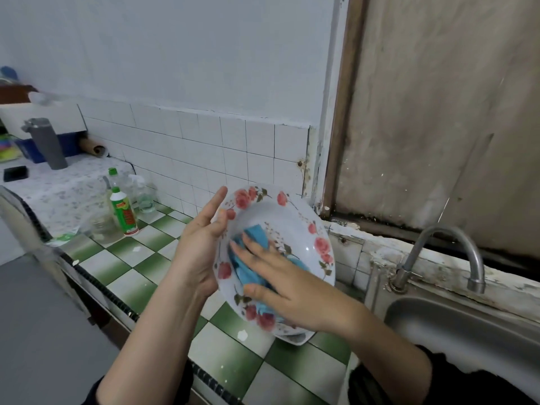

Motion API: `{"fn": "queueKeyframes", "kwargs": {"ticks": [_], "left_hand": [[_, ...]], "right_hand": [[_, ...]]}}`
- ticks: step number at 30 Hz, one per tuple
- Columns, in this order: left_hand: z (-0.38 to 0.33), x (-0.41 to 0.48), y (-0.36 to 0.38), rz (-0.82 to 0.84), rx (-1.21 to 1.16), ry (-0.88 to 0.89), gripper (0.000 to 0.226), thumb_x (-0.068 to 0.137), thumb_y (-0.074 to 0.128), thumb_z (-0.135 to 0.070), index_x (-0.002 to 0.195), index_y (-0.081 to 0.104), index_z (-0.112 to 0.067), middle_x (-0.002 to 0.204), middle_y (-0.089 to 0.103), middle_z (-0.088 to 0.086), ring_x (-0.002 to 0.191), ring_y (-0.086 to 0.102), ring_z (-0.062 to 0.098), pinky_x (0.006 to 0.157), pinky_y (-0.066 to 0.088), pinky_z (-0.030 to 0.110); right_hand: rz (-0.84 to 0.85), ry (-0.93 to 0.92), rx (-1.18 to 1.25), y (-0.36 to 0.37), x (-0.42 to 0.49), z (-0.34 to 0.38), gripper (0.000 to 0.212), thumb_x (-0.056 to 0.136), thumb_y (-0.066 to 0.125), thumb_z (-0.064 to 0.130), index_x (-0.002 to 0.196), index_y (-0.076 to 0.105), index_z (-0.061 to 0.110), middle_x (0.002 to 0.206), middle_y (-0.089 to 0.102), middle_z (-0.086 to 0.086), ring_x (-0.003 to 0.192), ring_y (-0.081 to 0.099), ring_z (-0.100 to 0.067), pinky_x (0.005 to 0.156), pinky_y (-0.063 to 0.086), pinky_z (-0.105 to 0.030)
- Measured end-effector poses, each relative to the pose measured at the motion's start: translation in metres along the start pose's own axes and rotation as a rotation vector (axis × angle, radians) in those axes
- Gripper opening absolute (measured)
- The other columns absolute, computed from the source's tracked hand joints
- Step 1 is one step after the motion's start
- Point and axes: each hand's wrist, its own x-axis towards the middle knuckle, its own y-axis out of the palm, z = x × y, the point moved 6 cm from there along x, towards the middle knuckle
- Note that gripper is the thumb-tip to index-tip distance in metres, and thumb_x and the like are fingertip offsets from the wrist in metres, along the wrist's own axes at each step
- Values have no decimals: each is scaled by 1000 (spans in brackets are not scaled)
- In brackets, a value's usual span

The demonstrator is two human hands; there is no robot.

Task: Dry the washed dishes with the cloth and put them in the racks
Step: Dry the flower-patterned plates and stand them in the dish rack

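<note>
Sleeves: dark cuffs at the near edge, with both bare forearms reaching away over the worktop (122,258).
Right hand (292,285): fingers straight and spread, pressing flat on the blue cloth (257,233) inside the plate; nothing is gripped.
Left hand (201,244): grips the left rim of the floral plate (295,217), thumb on the front face and fingers up behind the rim.
Floral plate: white with red roses round the rim, held up and tilted so its face looks toward the camera, above the worktop just left of the sink (467,331).
Blue cloth: crumpled in the plate's hollow, mostly under the right hand, with a corner showing beyond the fingertips.
Second dish (295,339): a white rim on the worktop just below the held plate; whether the two touch I cannot tell.
Worktop: green and white checked tiles, running from near to the far left.
Sink: steel, at the right, with a curved metal tap (447,252) on its far edge.
Bottles: a green-labelled squeeze bottle (124,213) stands on the far left of the worktop, with a clear green-capped bottle (117,182) and a clear spray bottle (144,194) behind it.
Far left: a grey flask (48,143) stands upright on a speckled raised surface.
</note>
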Motion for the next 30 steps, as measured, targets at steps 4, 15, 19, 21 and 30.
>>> {"fn": "queueKeyframes", "kwargs": {"ticks": [4, 15, 19, 21, 30], "left_hand": [[-7, -8, -5, 64, 37, 61, 39, 101, 40, -15, 134, 56, -30, 122, 68, 6, 109, 64, 25, 89, 53, 41], [-17, -19, -6, 74, 25, 236, 39, 95, 42, -26, 132, 54, -33, 122, 68, 2, 112, 65, 21, 90, 54, 39], [-5, -27, 4, 126, 82, 243, 43, 88, 46, -29, 130, 54, -34, 125, 67, 0, 114, 64, 18, 91, 54, 36], [3, -27, 14, 154, 115, 233, 42, 88, 45, -27, 128, 55, -32, 126, 66, 1, 117, 62, 18, 98, 50, 37], [-26, -26, -9, 45, 70, 313, 35, 99, 38, -17, 128, 55, -27, 112, 72, -4, 104, 68, 13, 88, 56, 31]], "right_hand": [[-368, 162, -269, -24, 7, -51, 52, 99, 15, 59, 147, -4, 52, 156, -23, 24, 144, -30, -10, 120, -14, -40], [-678, -130, -328, -19, 15, -39, 55, 94, 49, 49, 145, 37, 33, 159, 28, 4, 151, 13, -23, 119, 15, -57], [-1025, 105, -206, -57, 17, -65, 57, 97, 46, 43, 150, 31, 27, 162, 15, -2, 151, -3, -21, 121, 5, -50], [-1041, 35, -40, -55, 28, -38, 57, 100, 43, 33, 152, 25, 18, 162, 9, 0, 152, -5, -22, 122, 3, -51], [-540, -55, -276, 6, 25, -57, 57, 101, 20, 57, 154, 15, 35, 163, -1, 15, 151, -8, -15, 122, -1, -52]]}}
